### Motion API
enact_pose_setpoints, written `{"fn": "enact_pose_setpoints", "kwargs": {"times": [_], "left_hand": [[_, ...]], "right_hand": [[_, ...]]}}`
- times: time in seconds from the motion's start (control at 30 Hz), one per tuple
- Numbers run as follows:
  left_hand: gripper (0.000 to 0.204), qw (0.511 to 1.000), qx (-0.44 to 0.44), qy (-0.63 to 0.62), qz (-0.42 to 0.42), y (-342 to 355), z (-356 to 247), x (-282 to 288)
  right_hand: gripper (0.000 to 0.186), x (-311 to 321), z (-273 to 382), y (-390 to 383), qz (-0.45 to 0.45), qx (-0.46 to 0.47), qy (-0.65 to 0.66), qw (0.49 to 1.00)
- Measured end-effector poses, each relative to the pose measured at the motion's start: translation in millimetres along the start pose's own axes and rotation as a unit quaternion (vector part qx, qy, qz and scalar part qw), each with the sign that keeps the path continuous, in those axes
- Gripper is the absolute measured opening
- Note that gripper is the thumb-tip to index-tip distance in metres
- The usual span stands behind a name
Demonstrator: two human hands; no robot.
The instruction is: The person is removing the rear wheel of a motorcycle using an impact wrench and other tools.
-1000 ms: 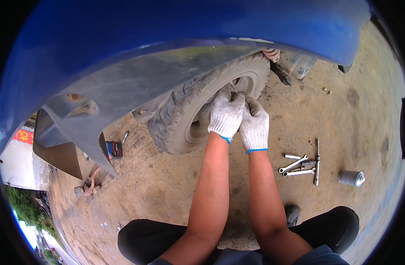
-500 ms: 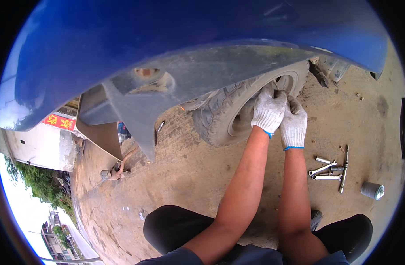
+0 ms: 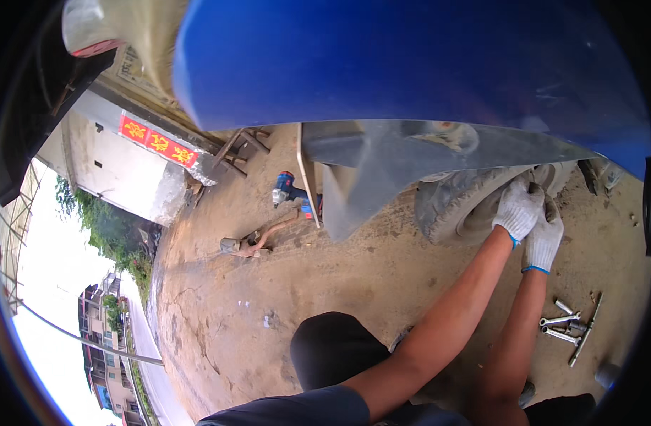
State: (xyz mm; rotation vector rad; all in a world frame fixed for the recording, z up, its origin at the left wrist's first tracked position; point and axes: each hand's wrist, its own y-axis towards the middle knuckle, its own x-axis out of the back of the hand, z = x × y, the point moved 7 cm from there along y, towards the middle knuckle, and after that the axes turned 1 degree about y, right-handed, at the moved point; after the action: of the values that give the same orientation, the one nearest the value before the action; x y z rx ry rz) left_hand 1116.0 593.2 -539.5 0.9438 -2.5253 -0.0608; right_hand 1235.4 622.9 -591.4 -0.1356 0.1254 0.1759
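Both my hands wear white knit gloves with blue cuffs and meet at the hub of a dusty, treaded wheel (image 3: 439, 213). My left hand (image 3: 518, 211) is closed, its fingers curled at the wheel's middle. Right beside it, slightly lower, is my right hand (image 3: 545, 238), also closed, its fingertips near those of the left. Whatever they pinch is hidden by the gloves and the wheel. Above the wheel hang a grey plastic liner (image 3: 382, 188) and a large blue body panel (image 3: 411, 64).
On the ground to the right lie spanners (image 3: 558, 321), a socket (image 3: 563, 307) and a long metal bar (image 3: 587, 330). A cylindrical can (image 3: 607, 374) stands nearer me. Farther left are a blue and red power tool (image 3: 290, 192) and a curved brown hose-like piece (image 3: 272, 233).
My view has swung left, so the wheel and hands sit farther right in the picture. The power tool has come fully into sight. Both hands stay at the hub.
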Motion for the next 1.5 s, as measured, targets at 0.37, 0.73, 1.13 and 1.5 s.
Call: {"fn": "enact_pose_setpoints", "kwargs": {"times": [0.37, 0.73, 1.13, 1.5], "left_hand": [[0.030, 0.993, 0.025, 0.088, -0.072, 14, 61, -74], [0.031, 0.996, 0.085, 0.008, 0.010, -21, -21, -30], [0.023, 0.979, 0.051, -0.166, 0.105, 12, 57, 15], [0.040, 0.919, 0.250, -0.267, 0.148, 9, 70, -20]], "right_hand": [[0.044, 66, -159, 116, 0.069, 0.072, 0.027, 0.995], [0.041, 65, -138, 85, 0.057, 0.045, -0.034, 0.997], [0.031, -36, -3, -15, 0.007, 0.053, 0.021, 0.998], [0.030, 22, 43, -26, -0.059, 0.014, -0.106, 0.993]]}}
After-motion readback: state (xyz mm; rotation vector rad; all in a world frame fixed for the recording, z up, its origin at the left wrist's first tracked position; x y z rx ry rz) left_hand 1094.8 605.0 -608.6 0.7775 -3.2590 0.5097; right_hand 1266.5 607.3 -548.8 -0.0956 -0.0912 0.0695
